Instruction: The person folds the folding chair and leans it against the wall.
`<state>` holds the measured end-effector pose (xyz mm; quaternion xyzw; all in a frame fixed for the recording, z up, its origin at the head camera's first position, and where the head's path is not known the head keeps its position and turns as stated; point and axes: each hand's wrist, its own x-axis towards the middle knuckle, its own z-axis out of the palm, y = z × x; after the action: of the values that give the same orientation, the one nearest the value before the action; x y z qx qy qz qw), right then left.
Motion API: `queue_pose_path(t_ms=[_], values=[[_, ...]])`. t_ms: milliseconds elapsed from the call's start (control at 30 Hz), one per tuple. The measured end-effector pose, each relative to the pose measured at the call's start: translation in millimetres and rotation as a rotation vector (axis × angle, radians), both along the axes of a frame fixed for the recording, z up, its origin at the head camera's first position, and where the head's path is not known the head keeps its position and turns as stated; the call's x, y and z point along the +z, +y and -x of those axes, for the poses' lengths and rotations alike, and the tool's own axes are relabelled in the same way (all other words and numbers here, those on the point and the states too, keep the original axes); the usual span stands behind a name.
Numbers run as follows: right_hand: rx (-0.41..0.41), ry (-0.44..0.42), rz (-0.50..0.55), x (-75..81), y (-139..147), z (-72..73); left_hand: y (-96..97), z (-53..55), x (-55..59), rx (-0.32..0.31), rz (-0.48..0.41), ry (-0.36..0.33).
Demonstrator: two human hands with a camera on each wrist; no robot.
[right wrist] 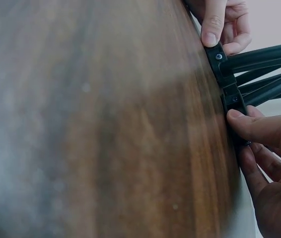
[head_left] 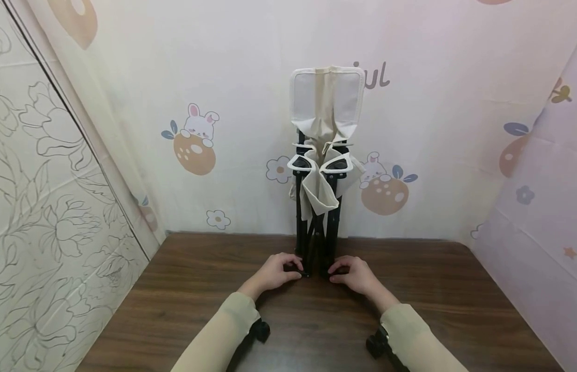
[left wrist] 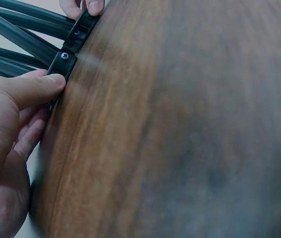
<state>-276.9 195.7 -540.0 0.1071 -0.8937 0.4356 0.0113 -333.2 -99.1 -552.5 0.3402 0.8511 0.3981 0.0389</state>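
A folded camp chair (head_left: 324,98) stands upright near the back of the table, its cream fabric bunched above black tube legs (head_left: 333,212). My left hand (head_left: 275,271) pinches the black plastic foot (left wrist: 63,62) on the left, with the thumb on its near face. On the other side my right hand (head_left: 355,275) pinches the right foot (right wrist: 235,101) between thumb and fingers. Both feet sit close together at the tabletop, a screw head visible on each. Some fingertips are hidden behind the feet.
The brown wood-grain table (head_left: 312,320) spreads in front of and beside the chair. Behind it hangs a pale curtain (head_left: 251,77) printed with rabbits and flowers. A flower-patterned panel (head_left: 51,206) borders the left side.
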Motion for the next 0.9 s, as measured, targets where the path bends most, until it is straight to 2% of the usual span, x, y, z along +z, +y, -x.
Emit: queue_pose_path(t_ms=[400, 900], values=[[-0.007, -0.003, -0.006, -0.3, -0.9, 2.2, 1.6, 1.1, -3.0, 0.020, -0.004, 0.028], [-0.004, 0.000, 0.013, -0.8, 0.5, 3.5, 5.1, -4.4, -0.8, 0.048, -0.020, 0.008]])
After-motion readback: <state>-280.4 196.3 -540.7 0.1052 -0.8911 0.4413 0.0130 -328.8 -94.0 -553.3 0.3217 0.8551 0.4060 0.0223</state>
